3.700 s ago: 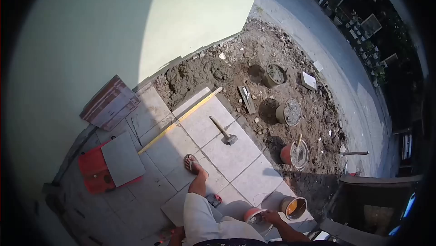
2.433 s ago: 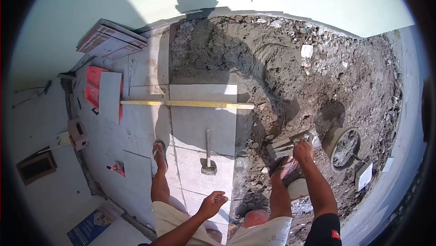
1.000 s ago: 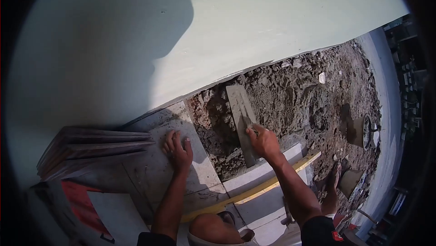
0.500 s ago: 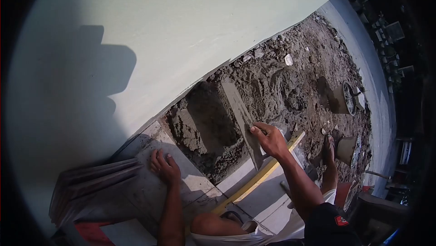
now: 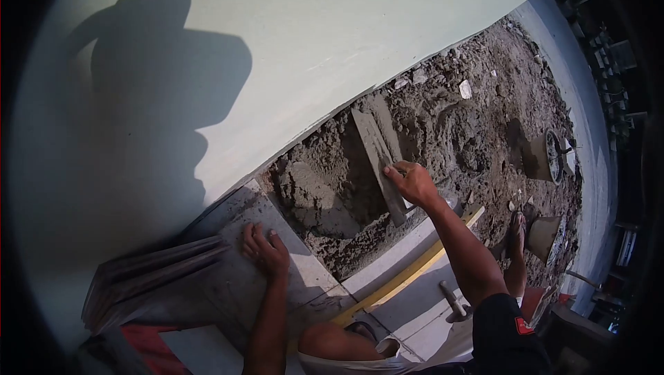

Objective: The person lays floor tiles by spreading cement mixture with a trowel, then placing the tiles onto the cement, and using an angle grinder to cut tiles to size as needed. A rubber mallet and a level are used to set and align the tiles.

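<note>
My right hand [image 5: 413, 185] grips the handle of a long flat trowel [image 5: 377, 160], whose blade lies on the wet mortar bed [image 5: 325, 198] beside the pale wall. My left hand [image 5: 266, 248] rests on the laid tiles [image 5: 294, 254] to the left of the mortar, fingers spread and nothing held. A yellow straightedge [image 5: 398, 280] lies across the tiles below the trowel, near my knee. The handle of a tool [image 5: 452, 297] shows beside my right forearm.
A stack of tiles [image 5: 152, 275] leans near the wall at lower left. Two buckets [image 5: 543, 157] [image 5: 544, 236] stand on rough soil at right, with a bare foot [image 5: 517, 230] near the lower one. The wall [image 5: 297, 50] borders the mortar.
The trowel has shifted across the mortar toward the wall, and mortar beneath it looks freshly spread. The view has moved, so the surroundings sit further right. My left hand stays on the tiles.
</note>
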{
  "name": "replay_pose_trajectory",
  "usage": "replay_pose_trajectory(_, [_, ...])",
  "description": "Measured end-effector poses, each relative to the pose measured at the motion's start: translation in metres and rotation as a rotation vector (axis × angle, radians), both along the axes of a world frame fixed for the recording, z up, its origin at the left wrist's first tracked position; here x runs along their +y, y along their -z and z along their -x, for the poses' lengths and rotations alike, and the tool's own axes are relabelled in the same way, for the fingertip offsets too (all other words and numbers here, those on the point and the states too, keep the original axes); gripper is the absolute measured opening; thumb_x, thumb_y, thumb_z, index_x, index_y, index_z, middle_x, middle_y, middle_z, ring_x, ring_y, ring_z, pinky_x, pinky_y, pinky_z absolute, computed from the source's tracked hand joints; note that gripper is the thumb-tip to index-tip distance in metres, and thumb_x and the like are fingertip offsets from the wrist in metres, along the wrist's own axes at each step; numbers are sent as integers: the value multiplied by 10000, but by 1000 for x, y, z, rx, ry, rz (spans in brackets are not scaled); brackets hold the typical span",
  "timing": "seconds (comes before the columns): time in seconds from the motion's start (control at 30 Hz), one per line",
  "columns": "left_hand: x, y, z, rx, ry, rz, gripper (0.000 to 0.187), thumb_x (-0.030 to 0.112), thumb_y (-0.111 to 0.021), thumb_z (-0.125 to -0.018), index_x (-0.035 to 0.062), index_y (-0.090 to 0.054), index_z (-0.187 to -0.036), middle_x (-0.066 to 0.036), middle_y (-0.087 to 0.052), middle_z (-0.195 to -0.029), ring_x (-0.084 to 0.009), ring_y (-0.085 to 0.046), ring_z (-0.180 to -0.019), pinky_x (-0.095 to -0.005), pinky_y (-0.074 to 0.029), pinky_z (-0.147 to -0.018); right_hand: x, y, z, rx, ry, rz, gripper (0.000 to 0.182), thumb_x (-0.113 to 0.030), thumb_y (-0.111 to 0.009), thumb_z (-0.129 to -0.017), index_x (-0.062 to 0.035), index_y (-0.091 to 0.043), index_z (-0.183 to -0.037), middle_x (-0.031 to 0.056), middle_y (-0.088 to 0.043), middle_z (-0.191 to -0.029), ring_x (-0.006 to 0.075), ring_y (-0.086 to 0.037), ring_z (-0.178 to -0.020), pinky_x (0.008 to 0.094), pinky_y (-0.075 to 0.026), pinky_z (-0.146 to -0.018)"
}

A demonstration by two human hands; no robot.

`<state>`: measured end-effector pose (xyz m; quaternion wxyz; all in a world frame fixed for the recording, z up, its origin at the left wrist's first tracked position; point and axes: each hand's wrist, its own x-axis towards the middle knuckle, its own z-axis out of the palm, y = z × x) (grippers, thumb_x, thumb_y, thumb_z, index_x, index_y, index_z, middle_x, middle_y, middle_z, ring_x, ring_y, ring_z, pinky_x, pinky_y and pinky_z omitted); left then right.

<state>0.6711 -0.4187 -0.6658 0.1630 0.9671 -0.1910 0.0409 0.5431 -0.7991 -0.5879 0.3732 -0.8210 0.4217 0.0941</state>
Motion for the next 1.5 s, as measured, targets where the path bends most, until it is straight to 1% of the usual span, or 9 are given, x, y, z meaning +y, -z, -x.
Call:
replay_pose_trajectory(0.27, [0,-1,-4,-19,22,27,382,269,-598,-998,78,-572,-1328,-156,-515,-1450,-388,-506,-1284,-540,-351,-1057,25,-25,16,96,-219,25,537,-520,-646,-972,-50,-716,-1222,328,-708,-986,475,-704,-975,531,-572,-867])
replay_pose_trajectory(0.5, [5,1,-2,-18,21,16,380,273,-604,-993,84,-576,-1321,-152,-520,-1445,-378,-501,-1306,-538,-348,-1063,3,-136,-39,301,-525,380,312,-320,-620,-980,-47,-736,-1077,197,-752,-847,358,-761,-850,441,-613,-727])
replay_pose_trajectory(0.6, [4,3,-4,-41,41,29,379,265,-606,-989,83,-577,-1321,-151,-523,-1442,-376,-501,-1312,-541,-345,-1071,-9,-114,-69,385,-616,442,226,-208,-621,-943,-20,-717,-1022,176,-762,-884,326,-769,-868,437,-618,-726])
replay_pose_trajectory(0.7, [0,0,-8,-35,46,24,381,260,-613,-985,81,-579,-1320,-151,-528,-1437,-376,-501,-1316,-543,-343,-1077,-38,-81,-58,391,-666,476,257,-247,-552,-998,-34,-695,-1014,175,-745,-851,336,-755,-833,443,-606,-718])
replay_pose_trajectory(0.83, [4,2,-5,-39,35,18,384,260,-622,-980,76,-584,-1315,-152,-531,-1432,-378,-503,-1312,-544,-350,-1076,-97,-63,-42,509,-575,474,310,-313,-605,-989,-32,-734,-962,171,-761,-897,348,-757,-879,449,-606,-770])
replay_pose_trajectory(0.93, [6,6,-5,-45,46,47,382,263,-620,-981,75,-585,-1312,-152,-531,-1432,-381,-505,-1310,-548,-354,-1073,-112,-47,-26,592,-354,432,317,-334,-656,-961,-63,-785,-1061,176,-773,-1026,344,-759,-966,454,-604,-844])
replay_pose_trajectory(1.07, [6,6,-3,-35,48,68,381,262,-620,-980,76,-586,-1311,-152,-534,-1428,-383,-509,-1307,-547,-354,-1075,-58,-48,29,-3,-164,193,433,-456,-625,-979,-96,-772,-1169,240,-749,-1023,413,-731,-970,484,-573,-883])
replay_pose_trajectory(1.23, [7,9,-7,-81,67,64,376,251,-620,-979,76,-586,-1311,-154,-537,-1423,-386,-512,-1300,-538,-355,-1077,43,-68,25,67,-452,308,473,-401,-603,-982,-120,-613,-1362,191,-744,-1041,394,-735,-878,499,-586,-784])
replay_pose_trajectory(1.5, [5,5,-7,2,47,95,376,234,-628,-971,60,-587,-1302,-158,-544,-1417,-374,-506,-1324,-534,-353,-1091,-33,17,14,91,-477,463,362,-377,-598,-983,-149,-571,-1262,185,-732,-954,394,-726,-826,500,-576,-706])
